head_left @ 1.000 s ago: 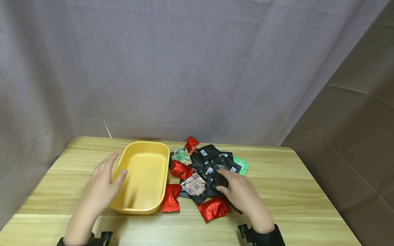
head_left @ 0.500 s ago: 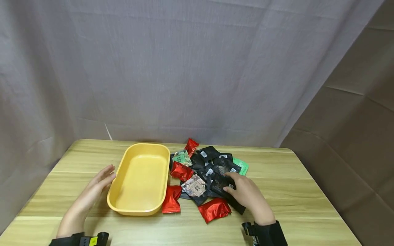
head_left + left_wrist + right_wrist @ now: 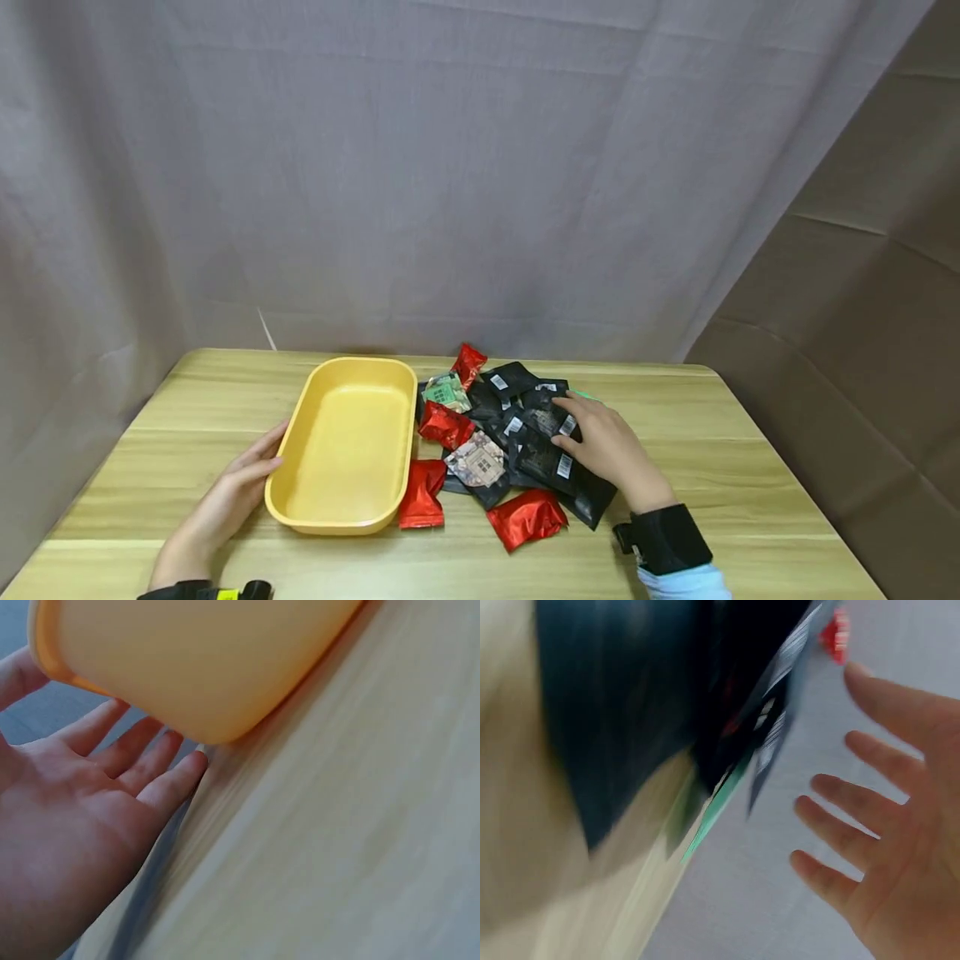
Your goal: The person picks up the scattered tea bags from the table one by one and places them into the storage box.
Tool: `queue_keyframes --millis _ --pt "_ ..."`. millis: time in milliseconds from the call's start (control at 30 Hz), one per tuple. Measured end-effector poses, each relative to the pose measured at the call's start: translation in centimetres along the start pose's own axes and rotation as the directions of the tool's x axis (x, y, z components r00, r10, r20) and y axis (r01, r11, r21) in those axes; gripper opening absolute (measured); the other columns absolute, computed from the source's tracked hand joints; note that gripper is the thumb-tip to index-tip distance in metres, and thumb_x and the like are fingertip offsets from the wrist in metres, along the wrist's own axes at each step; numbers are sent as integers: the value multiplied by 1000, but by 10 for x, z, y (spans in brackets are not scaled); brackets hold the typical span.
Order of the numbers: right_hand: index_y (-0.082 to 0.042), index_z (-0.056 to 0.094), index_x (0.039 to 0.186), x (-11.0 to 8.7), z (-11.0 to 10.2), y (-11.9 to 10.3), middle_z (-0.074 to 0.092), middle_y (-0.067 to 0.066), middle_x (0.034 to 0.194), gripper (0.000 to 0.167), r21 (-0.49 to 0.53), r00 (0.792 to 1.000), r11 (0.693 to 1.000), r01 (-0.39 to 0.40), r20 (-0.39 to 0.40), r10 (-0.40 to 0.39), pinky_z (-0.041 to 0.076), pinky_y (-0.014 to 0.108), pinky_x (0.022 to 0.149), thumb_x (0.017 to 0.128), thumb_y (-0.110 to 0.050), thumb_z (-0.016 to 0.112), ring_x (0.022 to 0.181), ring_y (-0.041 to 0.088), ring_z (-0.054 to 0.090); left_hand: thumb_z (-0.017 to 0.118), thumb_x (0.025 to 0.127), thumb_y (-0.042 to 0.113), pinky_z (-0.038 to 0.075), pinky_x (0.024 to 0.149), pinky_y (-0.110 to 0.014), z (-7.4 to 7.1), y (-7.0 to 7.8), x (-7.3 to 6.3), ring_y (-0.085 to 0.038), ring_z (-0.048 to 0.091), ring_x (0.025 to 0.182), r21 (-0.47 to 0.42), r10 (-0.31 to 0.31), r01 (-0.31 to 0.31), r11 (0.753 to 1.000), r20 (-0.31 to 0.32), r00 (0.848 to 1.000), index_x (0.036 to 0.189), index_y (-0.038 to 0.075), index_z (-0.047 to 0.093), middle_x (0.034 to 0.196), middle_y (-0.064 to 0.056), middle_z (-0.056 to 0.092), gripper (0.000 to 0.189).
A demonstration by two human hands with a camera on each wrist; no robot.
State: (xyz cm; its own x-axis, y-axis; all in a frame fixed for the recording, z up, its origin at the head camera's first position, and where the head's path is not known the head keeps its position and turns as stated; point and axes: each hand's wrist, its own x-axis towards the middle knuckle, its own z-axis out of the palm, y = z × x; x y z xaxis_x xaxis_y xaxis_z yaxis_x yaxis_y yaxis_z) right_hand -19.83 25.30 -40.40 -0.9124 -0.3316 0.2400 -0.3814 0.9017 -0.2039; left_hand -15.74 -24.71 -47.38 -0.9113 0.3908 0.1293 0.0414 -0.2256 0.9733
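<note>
All fingers loosely apart, my left hand (image 3: 231,502) should steady the yellow rectangular plastic tray (image 3: 341,454) while my right hand (image 3: 607,448) (gently, I'd judge) parts the flat shiny black packets (image 3: 542,460).

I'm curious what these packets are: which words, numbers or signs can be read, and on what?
None can be read.
Black packets: white labels, too small.
Beige-patterned packet: printing too small.
Green-patterned packet: printing too small.
Red wrapper, right wrist view: pale marks, blurred.

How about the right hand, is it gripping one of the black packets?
No, the right wrist view shows the right hand with fingers spread and a gap between them and the black packets.
</note>
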Motion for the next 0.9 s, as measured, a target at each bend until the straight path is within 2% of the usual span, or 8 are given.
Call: queue_keyframes --millis 67,133,200,300,367,467,567,900 --pt "-3 57 137 5 0 7 52 28 138 61 -12 999 1000 18 34 -17 41 61 100 84 -23 81 124 46 51 33 104 5 38 101 -14 0 -3 -1 11 39 127 -28 6 -6 1000 1 1000 151 -12 -7 155 -32 -17 65" --pt "-4 56 138 9 0 13 50 28 139 64 -15 997 999 29 77 -27 41 60 101 84 -27 81 124 47 51 33 103 4 37 102 -15 -1 -6 -1 10 38 129 -44 19 -19 999 6 1000 153 -10 -5 161 -23 -8 64" --pt "-5 55 139 13 1 18 49 28 140 65 -6 992 999 35 124 -34 41 59 102 84 -29 80 125 46 49 32 103 3 37 103 -16 -4 -8 -3 8 37 130 -58 39 -39 998 7 999 155 -7 -2 163 -9 10 62" --pt "-7 56 140 18 4 20 49 27 141 65 -5 982 999 44 183 -42 40 59 103 84 -32 79 127 46 48 30 102 0 37 104 -17 -7 -10 -5 5 39 132 -85 91 -90 992 6 996 158 1 12 151 13 34 59" --pt "-8 56 139 20 6 20 50 26 140 65 -10 976 999 43 215 -40 40 59 103 85 -33 79 127 45 48 30 101 -3 39 103 -18 -7 -10 -6 2 41 131 -106 117 -116 988 0 993 157 8 25 145 17 42 57" --pt "-8 54 141 21 7 20 50 25 140 66 -39 970 999 34 240 -23 42 59 102 85 -33 78 126 45 50 31 100 -4 42 102 -19 -6 -11 -7 -2 45 130 -125 139 -140 982 -17 990 148 18 44 143 13 49 55" --pt "-7 53 141 22 7 20 49 26 141 66 -86 971 996 28 240 -7 42 60 100 85 -34 77 123 45 52 33 99 -5 43 101 -20 -5 -12 -5 -4 49 128 -121 151 -157 980 -53 987 139 23 53 140 9 52 52" --pt "-5 55 138 23 12 18 54 22 137 68 -185 980 983 -4 195 41 43 61 97 89 -49 69 122 43 54 38 101 -2 44 99 -19 -2 -10 0 -4 52 124 -96 125 -136 986 -112 986 135 22 55 136 10 56 45"
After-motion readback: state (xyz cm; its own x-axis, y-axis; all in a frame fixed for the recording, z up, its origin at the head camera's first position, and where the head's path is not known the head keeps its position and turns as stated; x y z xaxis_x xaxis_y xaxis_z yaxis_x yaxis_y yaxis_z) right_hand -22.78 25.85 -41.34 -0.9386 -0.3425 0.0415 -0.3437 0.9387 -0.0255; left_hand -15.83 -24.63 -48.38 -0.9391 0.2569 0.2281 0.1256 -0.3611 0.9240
